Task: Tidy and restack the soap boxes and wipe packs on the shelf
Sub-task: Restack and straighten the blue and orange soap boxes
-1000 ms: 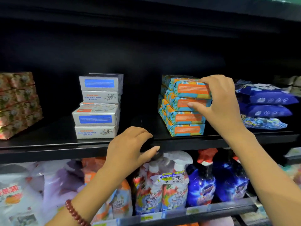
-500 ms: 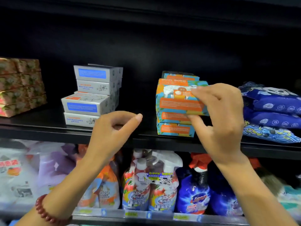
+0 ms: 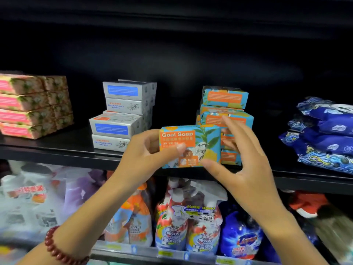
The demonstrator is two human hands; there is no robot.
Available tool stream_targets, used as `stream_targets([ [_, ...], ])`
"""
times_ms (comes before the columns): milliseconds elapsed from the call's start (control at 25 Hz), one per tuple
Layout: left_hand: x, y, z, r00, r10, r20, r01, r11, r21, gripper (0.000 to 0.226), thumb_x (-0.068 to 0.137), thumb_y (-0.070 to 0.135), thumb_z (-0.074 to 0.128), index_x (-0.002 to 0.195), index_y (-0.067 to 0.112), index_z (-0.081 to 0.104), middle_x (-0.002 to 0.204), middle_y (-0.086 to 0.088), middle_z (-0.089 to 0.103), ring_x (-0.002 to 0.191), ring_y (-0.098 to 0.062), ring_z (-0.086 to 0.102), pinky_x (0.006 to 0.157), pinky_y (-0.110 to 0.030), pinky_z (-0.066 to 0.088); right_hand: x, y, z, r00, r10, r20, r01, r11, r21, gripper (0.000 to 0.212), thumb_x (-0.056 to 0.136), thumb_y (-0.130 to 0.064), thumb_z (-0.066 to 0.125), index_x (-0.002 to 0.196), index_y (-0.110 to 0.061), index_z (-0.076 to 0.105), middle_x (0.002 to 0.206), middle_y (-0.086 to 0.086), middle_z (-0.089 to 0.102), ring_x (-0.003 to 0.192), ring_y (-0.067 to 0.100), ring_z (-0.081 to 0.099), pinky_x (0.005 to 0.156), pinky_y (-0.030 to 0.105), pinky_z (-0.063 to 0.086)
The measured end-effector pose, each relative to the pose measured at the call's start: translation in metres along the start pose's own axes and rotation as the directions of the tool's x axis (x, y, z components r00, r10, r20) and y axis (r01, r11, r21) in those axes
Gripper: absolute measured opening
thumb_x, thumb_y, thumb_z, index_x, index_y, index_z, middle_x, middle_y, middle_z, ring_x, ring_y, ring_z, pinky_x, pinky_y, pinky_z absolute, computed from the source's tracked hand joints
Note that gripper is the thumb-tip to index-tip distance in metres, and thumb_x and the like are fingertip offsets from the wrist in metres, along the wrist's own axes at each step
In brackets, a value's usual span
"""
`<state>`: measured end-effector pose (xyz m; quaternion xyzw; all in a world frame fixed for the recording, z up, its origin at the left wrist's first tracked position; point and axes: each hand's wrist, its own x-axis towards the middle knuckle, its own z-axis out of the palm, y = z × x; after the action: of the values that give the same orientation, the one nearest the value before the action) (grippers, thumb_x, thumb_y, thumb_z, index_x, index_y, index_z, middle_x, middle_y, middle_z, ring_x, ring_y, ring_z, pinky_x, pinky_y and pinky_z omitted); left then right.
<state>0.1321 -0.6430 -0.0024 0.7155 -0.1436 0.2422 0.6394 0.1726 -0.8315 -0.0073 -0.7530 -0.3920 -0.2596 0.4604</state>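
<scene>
Pink boxes (image 3: 28, 106): a neat stack at the far left of the shelf (image 3: 57, 153), squared up.
White boxes (image 3: 122, 115): a stack left of centre; its layers are turned different ways and sit out of line.
Left hand (image 3: 141, 157): pinches the left end of the soap box, thumb on the printed front, fingers curled behind.
Soap box (image 3: 191, 146): held in the air in front of the shelf edge, upright, label facing the person, just in front of its own stack.
How it handles: probably light and stiff, a thin card carton around a solid bar. The glossy print may be slippery. The best hold is likely across the short ends or flat faces, because a hard squeeze could dent the corners.
Blue-and-orange stack (image 3: 225, 98): right of centre, behind the held box; the top box sits askew.
Right hand (image 3: 244, 165): spread and relaxed, thumb tip at the box's lower right corner, fingers reaching behind its right edge.
Wipe packs (image 3: 324, 134): soft blue pouches piled at the far right, slumped; they would probably sag if lifted by one end.
</scene>
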Motion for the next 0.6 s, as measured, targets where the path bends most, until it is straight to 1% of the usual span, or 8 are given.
stream_targets([
  [80,0.001,-0.002,-0.003,0.999,0.037,0.039,-0.038,0.999,0.029,0.033,0.066,0.020,0.071,0.098,0.015,0.065,0.088,0.009,0.074,0.084,-0.006,0.070,0.069,-0.014,0.051,0.008,-0.001,0.001,0.992,0.088,0.086,-0.096,0.991,0.088,0.075,0.071,-0.053,0.068,0.136,-0.038,0.035,0.129,-0.029,0.043,0.116,-0.011,0.046,0.086,0.002,0.038],
  [200,0.003,-0.007,-0.009,0.995,0.061,0.080,-0.063,0.998,0.026,0.043,0.062,0.015,0.076,0.101,0.008,0.059,0.090,0.009,0.072,0.087,-0.006,0.068,0.072,-0.017,0.052,0.012,-0.001,0.006,0.996,0.070,0.053,-0.073,0.996,0.054,0.052,0.070,-0.030,0.076,0.117,-0.031,0.052,0.112,-0.020,0.058,0.102,-0.004,0.057,0.077,0.006,0.044],
  [280,0.003,-0.012,-0.014,0.995,0.057,0.084,-0.058,0.998,0.007,0.058,0.060,0.026,0.088,0.106,0.006,0.059,0.097,0.004,0.071,0.092,-0.009,0.067,0.074,-0.019,0.052,0.009,0.000,0.011,0.999,-0.019,-0.045,0.018,1.000,-0.016,0.043,0.071,-0.013,0.080,0.105,-0.024,0.055,0.104,-0.012,0.061,0.099,0.001,0.057,0.076,0.011,0.046],
  [360,0.005,-0.013,-0.019,0.999,-0.030,0.034,0.031,0.999,-0.030,0.065,0.059,0.049,0.080,0.110,0.013,0.063,0.106,0.003,0.070,0.100,-0.011,0.066,0.078,-0.020,0.051,0.007,0.004,0.016,0.971,-0.194,-0.137,0.179,0.978,-0.110,0.039,0.072,-0.003,0.075,0.103,-0.016,0.054,0.106,-0.004,0.060,0.103,0.003,0.055,0.084,0.012,0.045],
  [400,0.007,-0.013,-0.021,0.994,-0.109,0.022,0.111,0.992,-0.063,0.059,0.062,0.057,0.073,0.105,0.017,0.067,0.106,0.001,0.071,0.100,-0.013,0.067,0.078,-0.021,0.052,0.007,0.007,0.019,0.945,-0.283,-0.166,0.262,0.955,-0.136,0.037,0.073,-0.001,0.072,0.102,-0.013,0.052,0.107,-0.002,0.059,0.106,0.005,0.054,0.089,0.014,0.044],
  [480,0.012,-0.011,-0.022,0.955,-0.280,0.093,0.290,0.951,-0.109,0.052,0.071,0.062,0.067,0.089,0.015,0.075,0.095,-0.006,0.074,0.087,-0.015,0.070,0.068,-0.020,0.054,0.010,0.012,0.023,0.894,-0.403,-0.194,0.376,0.912,-0.163,0.032,0.077,-0.001,0.067,0.099,-0.012,0.047,0.109,0.000,0.057,0.113,0.010,0.051,0.094,0.020,0.044],
  [520,0.014,-0.010,-0.022,0.926,-0.345,0.154,0.363,0.925,-0.108,0.044,0.072,0.057,0.068,0.084,0.015,0.076,0.088,-0.008,0.074,0.079,-0.014,0.071,0.062,-0.020,0.054,0.011,0.014,0.025,0.877,-0.439,-0.196,0.409,0.895,-0.177,0.032,0.077,0.002,0.066,0.098,-0.011,0.046,0.110,0.001,0.056,0.115,0.011,0.050,0.095,0.023,0.044],
  [600,0.016,-0.009,-0.020,0.893,-0.394,0.219,0.428,0.893,-0.142,0.023,0.070,0.039,0.076,0.074,0.016,0.078,0.077,-0.007,0.073,0.066,-0.012,0.069,0.056,-0.022,0.055,0.012,0.016,0.029,0.855,-0.488,-0.176,0.451,0.867,-0.214,0.040,0.071,0.010,0.067,0.097,-0.011,0.045,0.114,0.004,0.055,0.119,0.015,0.049,0.097,0.026,0.043],
])
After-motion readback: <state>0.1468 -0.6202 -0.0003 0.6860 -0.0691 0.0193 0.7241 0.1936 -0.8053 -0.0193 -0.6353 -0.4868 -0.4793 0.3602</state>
